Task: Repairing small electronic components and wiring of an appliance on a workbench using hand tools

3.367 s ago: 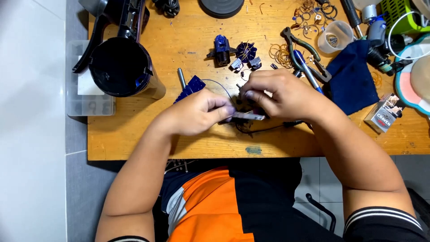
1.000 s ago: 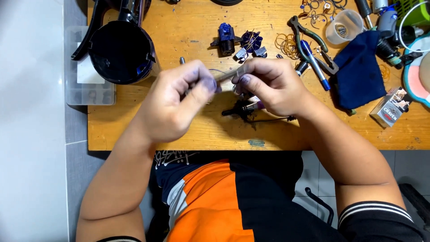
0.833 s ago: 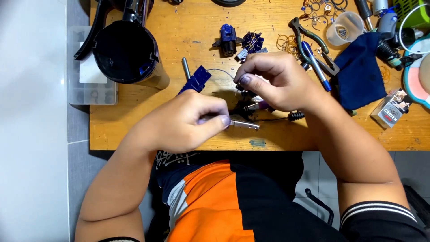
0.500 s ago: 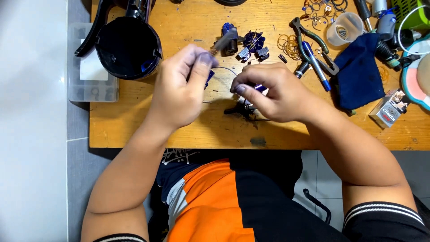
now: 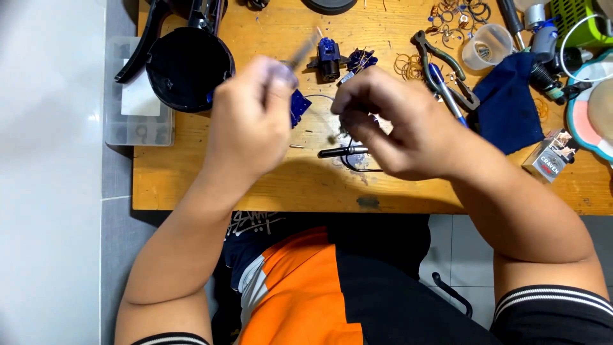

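- Left hand (image 5: 252, 118) now raised off the desk (image 5: 211, 182) and blurred by motion, fingers curled shut round a thin grey rod-like tool (image 5: 300, 56) whose tip juts up and to the right; half a second back, held much the same but a little lower and nearer the right hand.
- Right hand (image 5: 389, 121) closed in a pinch near its fingertips, apparently on something very small — too small and blurred to name, possibly a bit of wire.
- Hands drawn further apart than a second ago, when both met over one piece; gap between them now open above the desk.
- Dark slim cylindrical tool (image 5: 343, 151) lying flat on the desk just below the right hand, beside a loop of dark wire (image 5: 357, 167); untouched by either hand.
- Small blue part (image 5: 299, 105) on the desk, partly hidden behind the left hand; another blue-and-black part (image 5: 329, 56) further back, well clear of both hands.
- Black round tub (image 5: 189, 69) to the left, pliers (image 5: 447, 70) and dark blue cloth (image 5: 511, 105) to the right, all where they stood earlier.
- Judging from the parting of the hands: working stroke with the rod in mid-swing rather than finished, small piece kept in the right-hand pinch meanwhile.
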